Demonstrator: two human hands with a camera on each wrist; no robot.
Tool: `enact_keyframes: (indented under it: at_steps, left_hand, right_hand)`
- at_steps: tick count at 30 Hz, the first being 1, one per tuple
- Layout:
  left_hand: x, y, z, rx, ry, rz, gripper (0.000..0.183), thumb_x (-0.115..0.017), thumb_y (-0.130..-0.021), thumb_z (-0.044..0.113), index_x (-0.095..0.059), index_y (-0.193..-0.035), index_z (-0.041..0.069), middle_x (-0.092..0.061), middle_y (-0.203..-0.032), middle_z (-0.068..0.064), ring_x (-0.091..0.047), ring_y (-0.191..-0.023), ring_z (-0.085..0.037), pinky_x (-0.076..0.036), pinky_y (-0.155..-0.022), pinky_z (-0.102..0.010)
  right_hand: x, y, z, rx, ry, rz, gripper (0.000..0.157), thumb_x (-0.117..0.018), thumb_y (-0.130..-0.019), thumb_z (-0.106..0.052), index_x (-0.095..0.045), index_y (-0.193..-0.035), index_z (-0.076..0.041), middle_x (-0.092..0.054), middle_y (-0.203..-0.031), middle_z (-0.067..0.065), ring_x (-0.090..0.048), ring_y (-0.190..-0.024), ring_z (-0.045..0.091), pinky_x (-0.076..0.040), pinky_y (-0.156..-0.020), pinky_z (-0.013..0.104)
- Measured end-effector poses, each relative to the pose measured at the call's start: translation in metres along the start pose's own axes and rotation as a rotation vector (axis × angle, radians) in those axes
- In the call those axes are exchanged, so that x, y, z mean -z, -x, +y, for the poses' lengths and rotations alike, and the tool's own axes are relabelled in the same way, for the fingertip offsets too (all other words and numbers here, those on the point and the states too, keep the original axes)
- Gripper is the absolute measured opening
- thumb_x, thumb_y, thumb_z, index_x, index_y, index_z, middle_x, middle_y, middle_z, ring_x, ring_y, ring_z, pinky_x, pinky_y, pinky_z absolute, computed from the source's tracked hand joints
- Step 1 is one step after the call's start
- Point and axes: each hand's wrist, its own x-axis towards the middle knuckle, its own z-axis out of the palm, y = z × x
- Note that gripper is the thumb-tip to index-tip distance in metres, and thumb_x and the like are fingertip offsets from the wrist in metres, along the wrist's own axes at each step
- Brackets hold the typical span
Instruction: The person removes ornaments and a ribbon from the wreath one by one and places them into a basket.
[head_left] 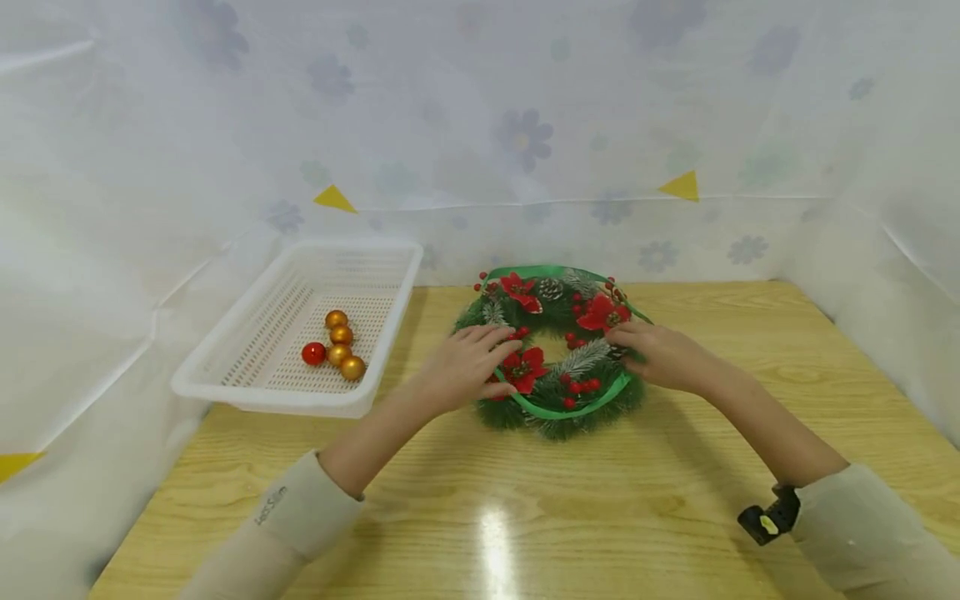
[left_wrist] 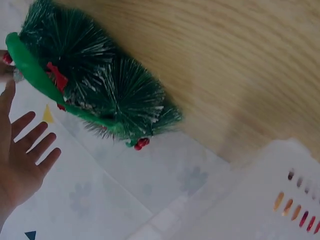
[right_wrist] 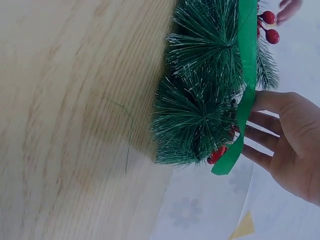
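Wreath [head_left: 555,315] lying on table [head_left: 600,483], 12 o'clock from person; basket [head_left: 270,401] at 10. Hands apart: left hand [head_left: 467,367] at wreath's 9, fingers straight, spread, contact unclear; right hand [head_left: 663,354] at 3, fingers reaching behind green ribbon [head_left: 562,414], tips hidden, can't tell if pinching. Likely light; bristles springy, ring fairly stiff. Ribbon looks smooth, limp, probably slips. Red flowers [head_left: 523,371], berries [head_left: 582,386] probably easy to knock loose. Best hold: low on ring, 9 and 3, clear of trim; ribbon by edge.
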Motion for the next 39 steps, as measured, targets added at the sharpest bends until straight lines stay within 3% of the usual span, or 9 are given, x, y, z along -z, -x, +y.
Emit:
enact_keyframes:
  at_steps: [4, 8, 12, 18, 24, 29, 34, 36, 39]
  left_hand:
    - [-0.013, -0.008, 0.006, -0.069, 0.016, -0.16, 0.083, -0.051, -0.082, 0.062, -0.03, -0.144, 0.01, -0.029, -0.146, -0.01, -0.027, -0.132, -0.027, -0.027, -0.105, -0.036]
    - [-0.024, -0.012, 0.006, -0.105, 0.025, -0.215, 0.087, -0.059, -0.079, 0.057, -0.028, -0.145, 0.01, -0.026, -0.147, -0.011, -0.023, -0.133, -0.027, -0.024, -0.106, -0.036]
    - [-0.032, -0.014, 0.008, -0.12, 0.025, -0.195, 0.08, -0.065, -0.079, 0.05, -0.034, -0.143, 0.013, -0.032, -0.144, -0.01, -0.031, -0.13, -0.028, -0.029, -0.103, -0.038]
    - [-0.037, -0.016, 0.013, -0.131, -0.022, -0.11, 0.068, -0.067, -0.078, 0.047, -0.044, -0.135, 0.015, -0.051, -0.126, -0.004, -0.051, -0.11, -0.022, -0.037, -0.096, -0.037]
    - [-0.039, -0.02, 0.025, -0.093, -0.126, -0.038, 0.06, -0.064, -0.078, 0.052, -0.052, -0.128, 0.019, -0.057, -0.115, -0.001, -0.058, -0.096, -0.018, -0.043, -0.088, -0.035]
    - [-0.035, -0.026, 0.046, -0.006, -0.206, -0.073, 0.056, -0.06, -0.081, 0.054, -0.051, -0.126, 0.023, -0.058, -0.112, 0.0, -0.059, -0.094, -0.019, -0.045, -0.087, -0.036]
    - [-0.029, -0.031, 0.072, 0.081, -0.198, -0.107, 0.059, -0.062, -0.08, 0.054, -0.051, -0.129, 0.022, -0.057, -0.115, -0.003, -0.058, -0.096, -0.021, -0.044, -0.088, -0.039]
    - [-0.027, -0.033, 0.078, 0.089, -0.201, -0.095, 0.062, -0.062, -0.079, 0.056, -0.051, -0.129, 0.022, -0.057, -0.115, -0.002, -0.058, -0.096, -0.02, -0.045, -0.087, -0.038]
    - [-0.024, -0.035, 0.078, 0.049, -0.213, -0.087, 0.069, -0.055, -0.077, 0.065, -0.049, -0.131, 0.022, -0.057, -0.116, 0.0, -0.056, -0.099, -0.018, -0.045, -0.086, -0.034]
  right_hand:
    - [0.0, 0.001, -0.001, 0.01, 0.003, 0.015, 0.036, -0.064, -0.081, 0.002, -0.058, -0.117, 0.004, -0.055, -0.116, 0.022, -0.053, -0.104, 0.038, -0.048, -0.079, 0.048]
    - [0.002, 0.002, -0.003, 0.015, 0.013, 0.047, 0.037, -0.066, -0.08, 0.002, -0.059, -0.116, 0.001, -0.056, -0.115, 0.018, -0.055, -0.1, 0.035, -0.049, -0.075, 0.045]
    - [0.003, 0.002, -0.011, 0.011, 0.032, 0.093, 0.039, -0.066, -0.08, 0.0, -0.058, -0.119, 0.0, -0.057, -0.114, 0.017, -0.057, -0.096, 0.032, -0.051, -0.072, 0.043]
    - [0.004, -0.002, -0.028, 0.043, 0.089, 0.201, 0.039, -0.069, -0.08, -0.004, -0.058, -0.117, -0.002, -0.059, -0.11, 0.014, -0.06, -0.085, 0.027, -0.05, -0.065, 0.039]
    - [-0.001, -0.005, -0.05, 0.124, 0.117, 0.226, 0.038, -0.07, -0.082, -0.017, -0.06, -0.116, -0.003, -0.058, -0.114, 0.013, -0.056, -0.101, 0.031, -0.047, -0.081, 0.047]
    - [-0.009, -0.002, -0.062, 0.159, 0.162, 0.18, 0.048, -0.068, -0.082, -0.036, -0.06, -0.118, -0.005, -0.056, -0.117, 0.012, -0.051, -0.109, 0.032, -0.037, -0.094, 0.049]
    - [-0.019, 0.005, -0.063, 0.175, 0.265, 0.17, 0.065, -0.069, -0.075, -0.051, -0.059, -0.119, -0.005, -0.058, -0.117, 0.013, -0.049, -0.11, 0.035, -0.031, -0.099, 0.051]
    - [-0.023, 0.007, -0.06, 0.181, 0.297, 0.181, 0.069, -0.071, -0.071, -0.054, -0.06, -0.118, -0.004, -0.059, -0.114, 0.012, -0.05, -0.109, 0.035, -0.031, -0.099, 0.051]
    - [-0.026, 0.012, -0.057, 0.18, 0.302, 0.189, 0.069, -0.075, -0.068, -0.051, -0.061, -0.116, -0.004, -0.059, -0.112, 0.012, -0.051, -0.107, 0.035, -0.03, -0.099, 0.052]
